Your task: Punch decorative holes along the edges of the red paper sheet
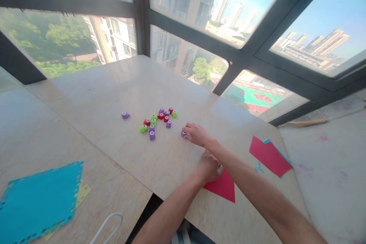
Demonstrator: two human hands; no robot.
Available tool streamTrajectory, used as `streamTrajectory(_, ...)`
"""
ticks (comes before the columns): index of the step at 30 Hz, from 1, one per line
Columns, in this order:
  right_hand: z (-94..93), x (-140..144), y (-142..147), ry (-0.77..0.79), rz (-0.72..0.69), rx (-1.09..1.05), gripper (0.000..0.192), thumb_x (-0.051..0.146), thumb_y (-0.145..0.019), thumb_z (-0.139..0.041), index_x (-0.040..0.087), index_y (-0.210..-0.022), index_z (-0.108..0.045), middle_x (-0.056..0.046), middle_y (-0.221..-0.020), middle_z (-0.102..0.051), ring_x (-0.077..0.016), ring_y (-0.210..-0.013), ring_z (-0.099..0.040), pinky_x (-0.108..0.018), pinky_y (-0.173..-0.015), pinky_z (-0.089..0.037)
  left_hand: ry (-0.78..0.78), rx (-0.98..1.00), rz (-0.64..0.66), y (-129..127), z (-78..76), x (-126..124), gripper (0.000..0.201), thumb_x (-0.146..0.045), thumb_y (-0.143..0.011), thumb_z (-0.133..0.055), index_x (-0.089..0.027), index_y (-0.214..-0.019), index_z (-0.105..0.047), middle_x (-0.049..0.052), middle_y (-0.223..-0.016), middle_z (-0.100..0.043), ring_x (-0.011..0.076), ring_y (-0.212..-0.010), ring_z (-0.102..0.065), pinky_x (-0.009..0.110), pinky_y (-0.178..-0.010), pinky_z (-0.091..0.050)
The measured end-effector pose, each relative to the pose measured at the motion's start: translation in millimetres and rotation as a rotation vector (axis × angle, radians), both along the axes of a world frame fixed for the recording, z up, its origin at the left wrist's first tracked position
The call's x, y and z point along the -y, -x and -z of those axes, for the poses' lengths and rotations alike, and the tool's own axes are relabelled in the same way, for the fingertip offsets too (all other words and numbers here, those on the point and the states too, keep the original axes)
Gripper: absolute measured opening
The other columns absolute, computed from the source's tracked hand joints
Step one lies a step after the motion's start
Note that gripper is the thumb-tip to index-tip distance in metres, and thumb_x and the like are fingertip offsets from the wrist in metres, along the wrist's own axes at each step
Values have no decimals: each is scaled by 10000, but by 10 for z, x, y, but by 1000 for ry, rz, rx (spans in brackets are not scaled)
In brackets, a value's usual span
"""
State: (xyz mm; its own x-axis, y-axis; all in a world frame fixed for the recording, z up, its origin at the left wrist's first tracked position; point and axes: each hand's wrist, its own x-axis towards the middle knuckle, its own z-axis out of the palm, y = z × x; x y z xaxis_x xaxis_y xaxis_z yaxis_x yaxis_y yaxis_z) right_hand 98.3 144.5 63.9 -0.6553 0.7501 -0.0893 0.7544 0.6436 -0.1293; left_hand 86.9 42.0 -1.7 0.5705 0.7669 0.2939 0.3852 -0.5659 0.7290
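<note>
I see worktop [114,95]: pale, smooth, marbled sheen | punches [156,121]: glossy plastic | red sheet [224,186]: matt paper | blue sheet [40,198]: matt, perforated edge

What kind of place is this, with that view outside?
Probably a craft corner high in an apartment block: a pale stone-look table set against big dark-framed windows overlooking towers, with small coloured plastic paper punches and red paper sheets.
</note>
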Motion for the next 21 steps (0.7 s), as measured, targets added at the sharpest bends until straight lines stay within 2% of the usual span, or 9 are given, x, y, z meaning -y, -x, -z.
streamTrajectory(2,-8,54,-115,3,46,-76,153,228,-869,-639,193,-1013,-677,-77,-1008,-665,-177,-890,-621,-273,-769,-442,-24,-30,-26,4,2,7,255,-207,-836,-510,-114,-1011,-670,161,-1050,-696,344,-1084,-601,476,-989,-446)
streamTrajectory(6,-41,197,-476,36,157,-382,171,218,-860,-627,181,-1023,-665,-59,-978,-694,-153,-851,-644,-270,-773,-482,-66,-79,-59,4,22,14,169,-215,-835,-548,-154,-920,-681,116,-999,-705,296,-1030,-606,461,-978,-442)
streamTrajectory(10,-139,413,-974,64,298,-548,200,274,-843,-620,178,-1008,-679,-57,-939,-723,-154,-790,-668,-286,-742,-523,-69,-72,-45,18,11,11,138,-210,-839,-564,-164,-898,-680,99,-1033,-689,268,-1031,-583,444,-948,-443)
streamTrajectory(14,-193,756,-1532,43,526,-620,268,367,-799,-659,189,-996,-698,-56,-897,-748,-186,-781,-696,-320,-750,-547,-65,-56,-29,31,-13,16,143,-183,-839,-561,-170,-915,-682,100,-1062,-673,245,-1050,-571,415,-958,-429)
streamTrajectory(17,-129,1062,-1884,61,685,-643,317,415,-770,-681,195,-997,-700,-71,-877,-754,-210,-767,-705,-341,-727,-559,-80,-63,-23,31,-13,33,166,-206,-843,-574,-172,-971,-675,106,-1110,-656,244,-1074,-563,406,-971,-425)
streamTrajectory(21,55,1411,-2150,127,735,-613,275,403,-761,-679,215,-959,-716,-77,-902,-758,-231,-787,-704,-376,-756,-560,-96,-102,-30,30,-14,54,316,-331,-851,-614,-183,-1129,-638,137,-1303,-575,280,-1224,-492,452,-1049,-369)
